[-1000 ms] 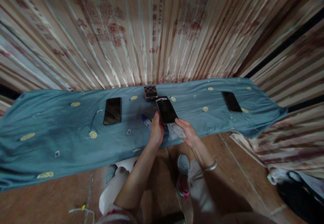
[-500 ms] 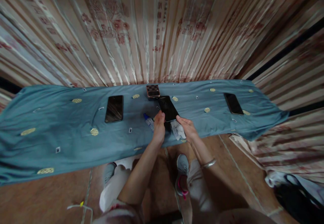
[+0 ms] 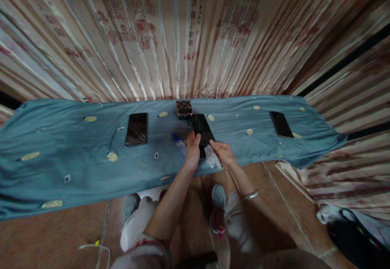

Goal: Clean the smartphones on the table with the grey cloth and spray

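Note:
A black smartphone point(image 3: 202, 128) is held tilted over the middle of the cloth-covered table. My left hand point(image 3: 192, 149) grips its lower left side, the thumb lying over the front face. At the lower right corner, my right hand point(image 3: 224, 153) pinches the phone's edge with closed fingers. A crumpled white tissue point(image 3: 212, 158) lies just below the phone, partly behind my right hand. Left of my left hand is a small clear bottle with a blue cap point(image 3: 179, 144). Beyond the phone's top edge sits a checkered brown case point(image 3: 184, 109).
One dark phone point(image 3: 137, 129) lies on the left of the blue-green cloth point(image 3: 88, 151), another phone point(image 3: 281, 124) on the right. Pleated curtains point(image 3: 170, 37) hang behind. On the tiled floor are a white cable point(image 3: 100, 248) and a black bag point(image 3: 355, 236).
My left thumb has moved further over the phone's face. My right fingers have shifted slightly left along its lower corner. The view has tilted a little; the other things stay put.

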A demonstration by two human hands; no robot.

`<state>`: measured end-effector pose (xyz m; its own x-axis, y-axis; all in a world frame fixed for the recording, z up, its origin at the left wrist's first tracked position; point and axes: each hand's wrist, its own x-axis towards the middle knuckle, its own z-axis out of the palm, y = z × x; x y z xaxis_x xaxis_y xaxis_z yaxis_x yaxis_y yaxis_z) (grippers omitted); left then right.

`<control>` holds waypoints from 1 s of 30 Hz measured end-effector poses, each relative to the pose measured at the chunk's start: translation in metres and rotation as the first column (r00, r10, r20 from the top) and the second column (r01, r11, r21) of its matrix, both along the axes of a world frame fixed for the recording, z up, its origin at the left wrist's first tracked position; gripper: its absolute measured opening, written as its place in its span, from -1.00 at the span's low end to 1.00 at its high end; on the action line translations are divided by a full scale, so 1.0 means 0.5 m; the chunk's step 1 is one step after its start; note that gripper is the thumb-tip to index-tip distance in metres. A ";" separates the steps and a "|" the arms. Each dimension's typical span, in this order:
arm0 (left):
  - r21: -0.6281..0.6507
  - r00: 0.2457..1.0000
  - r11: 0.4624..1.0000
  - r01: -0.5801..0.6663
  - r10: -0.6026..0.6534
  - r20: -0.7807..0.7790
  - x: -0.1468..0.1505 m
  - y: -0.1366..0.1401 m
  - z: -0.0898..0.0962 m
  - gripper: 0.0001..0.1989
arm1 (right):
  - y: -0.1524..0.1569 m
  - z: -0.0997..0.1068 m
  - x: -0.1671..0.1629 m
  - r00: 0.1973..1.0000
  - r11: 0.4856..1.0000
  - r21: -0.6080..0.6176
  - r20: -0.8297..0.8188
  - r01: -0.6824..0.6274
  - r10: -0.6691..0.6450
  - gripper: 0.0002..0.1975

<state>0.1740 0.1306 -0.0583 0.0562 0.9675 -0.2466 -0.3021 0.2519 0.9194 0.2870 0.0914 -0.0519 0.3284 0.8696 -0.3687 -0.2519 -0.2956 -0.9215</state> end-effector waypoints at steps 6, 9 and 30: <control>-0.024 0.987 1.000 0.018 -0.022 -0.156 0.002 -0.001 0.014 -0.45 | -0.003 -0.004 0.001 0.999 0.999 -0.021 0.025 -0.036 0.036 -0.50; -0.029 0.986 0.999 0.036 -0.040 -0.159 0.000 -0.004 0.016 -0.37 | -0.011 -0.004 0.002 0.998 0.999 -0.025 0.042 -0.044 0.045 -0.56; 0.187 0.998 0.980 0.066 -0.060 -0.033 -0.119 -0.099 0.025 -0.39 | -0.043 0.064 -0.082 0.976 0.982 0.134 -0.154 -0.131 0.151 -0.60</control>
<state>0.1145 0.0810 -0.0460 0.1143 0.9914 -0.0631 -0.2657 0.0917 0.9597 0.2462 0.0701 -0.0201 0.1438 0.9445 -0.2953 -0.3657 -0.2265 -0.9027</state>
